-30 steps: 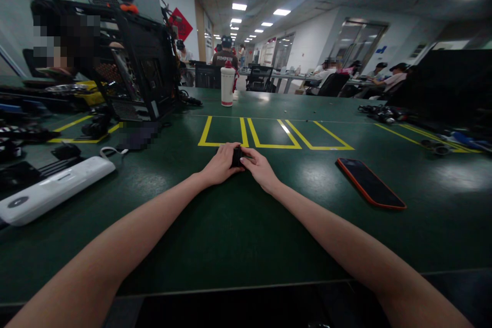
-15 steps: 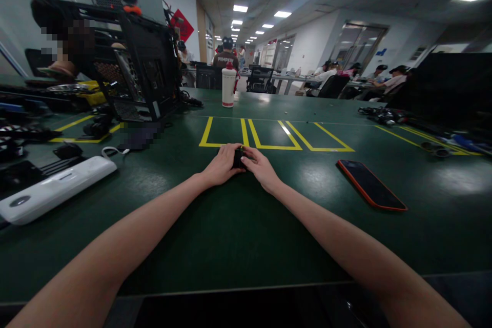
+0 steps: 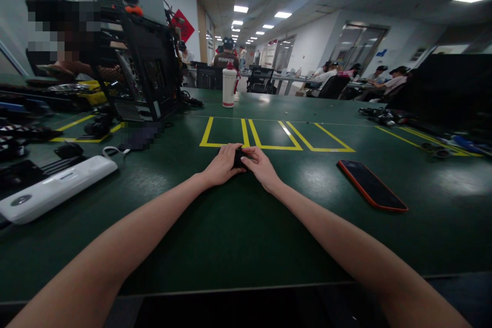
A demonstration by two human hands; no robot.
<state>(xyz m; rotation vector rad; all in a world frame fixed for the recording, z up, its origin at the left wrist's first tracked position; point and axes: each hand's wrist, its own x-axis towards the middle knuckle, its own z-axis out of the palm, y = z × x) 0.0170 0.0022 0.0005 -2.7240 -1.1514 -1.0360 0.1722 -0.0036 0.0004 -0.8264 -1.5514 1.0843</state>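
Evidently braced by the left hand [image 3: 223, 166] wrapped around it, a small black object [image 3: 239, 158] sits just short of the yellow tape [image 3: 279, 148]; the right hand [image 3: 259, 166] pinches its exposed side, presumably for finer control. Fingers block most of it (exact shape uncertain). White device [image 3: 61, 187] to the left, orange-edged phone [image 3: 372, 184] right, white cup [image 3: 229, 90] beyond the tape.

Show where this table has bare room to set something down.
Bare tabletop lies between the forearms, inside the middle yellow tape outlines, and between the right hand and orange-rimmed phone. Crowded: far right, and left around the white device and computer case.
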